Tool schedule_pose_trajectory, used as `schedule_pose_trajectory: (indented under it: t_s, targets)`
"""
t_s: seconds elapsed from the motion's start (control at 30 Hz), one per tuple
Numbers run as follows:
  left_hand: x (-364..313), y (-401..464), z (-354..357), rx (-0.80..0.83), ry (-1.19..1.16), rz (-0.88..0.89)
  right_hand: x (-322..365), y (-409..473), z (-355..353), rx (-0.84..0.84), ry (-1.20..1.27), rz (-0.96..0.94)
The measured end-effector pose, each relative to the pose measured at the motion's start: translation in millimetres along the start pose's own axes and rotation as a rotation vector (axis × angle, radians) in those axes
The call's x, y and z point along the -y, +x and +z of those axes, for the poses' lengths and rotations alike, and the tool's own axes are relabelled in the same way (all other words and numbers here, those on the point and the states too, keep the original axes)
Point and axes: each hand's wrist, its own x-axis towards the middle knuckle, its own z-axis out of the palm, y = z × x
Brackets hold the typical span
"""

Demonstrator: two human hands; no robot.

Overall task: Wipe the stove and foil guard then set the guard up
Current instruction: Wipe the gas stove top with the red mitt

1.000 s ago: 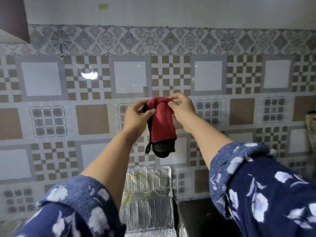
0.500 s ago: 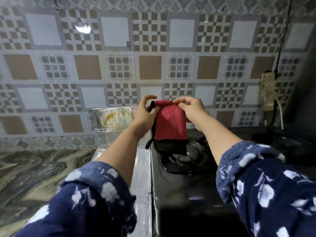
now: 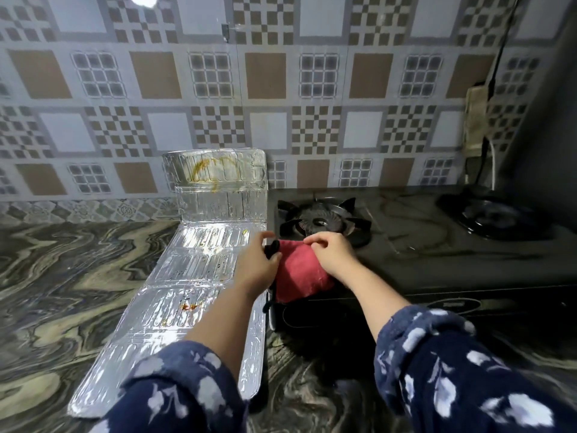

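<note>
Cloth (image 3: 299, 276) lowered from wall height to stove (image 3: 437, 245) front, 12 o'clock; left hand (image 3: 259, 267), right hand (image 3: 331, 254) each grip pinching its top edge; wiping ready.

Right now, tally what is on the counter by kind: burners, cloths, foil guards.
Burners: 2, the near burner and the far burner
Cloths: 1, the red cloth, held by the left hand and right hand
Foil guards: 1, the foil guard, stained
Total: 4
</note>
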Motion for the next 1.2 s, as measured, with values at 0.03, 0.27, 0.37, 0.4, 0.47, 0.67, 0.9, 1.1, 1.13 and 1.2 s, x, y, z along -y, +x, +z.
schedule_pose_trajectory:
  t_s: [0.03,0.27,0.37,0.4,0.47,0.67,0.9,1.1,1.13,1.2]
  targets:
    - [4.2,-1.2,1.4,0.001,0.081,0.039,-3.2,-2.6,3.5,-0.019,-0.095,-0.016]
    - [14.1,-3.7,-7.0,0.052,0.302,0.191,14.5,-34.4,22.6,-0.1,-0.549,-0.343]
    - [19.4,-6.8,-10.4,0.095,0.385,0.266,1.5,-41.7,40.8,0.034,-0.707,-0.293]
    - [21.5,-6.6,-10.6,0.095,0.408,0.275,-2.4,-41.8,43.0,0.048,-0.745,-0.286]
    - [26.4,-4.7,-11.0,0.084,0.449,0.278,-4.2,-37.6,43.7,0.063,-0.775,-0.298]
    - [28.5,-4.9,-9.1,0.143,0.548,0.385,-11.3,-34.8,25.3,-0.005,-0.878,-0.284]
    - [36.4,-3.6,-13.9,0.189,0.584,0.439,-0.6,-35.4,29.9,0.045,-0.857,-0.161]
    - [37.1,-3.9,-13.8,0.127,0.625,0.475,-2.0,-39.7,38.6,0.057,-0.797,-0.184]
    - [38.5,-3.0,-12.2,0.105,0.643,0.486,-3.2,-40.0,37.5,0.067,-0.804,-0.198]
    - [41.0,-2.0,-7.3,0.075,0.687,0.514,-6.3,-39.5,34.7,0.082,-0.813,-0.218]
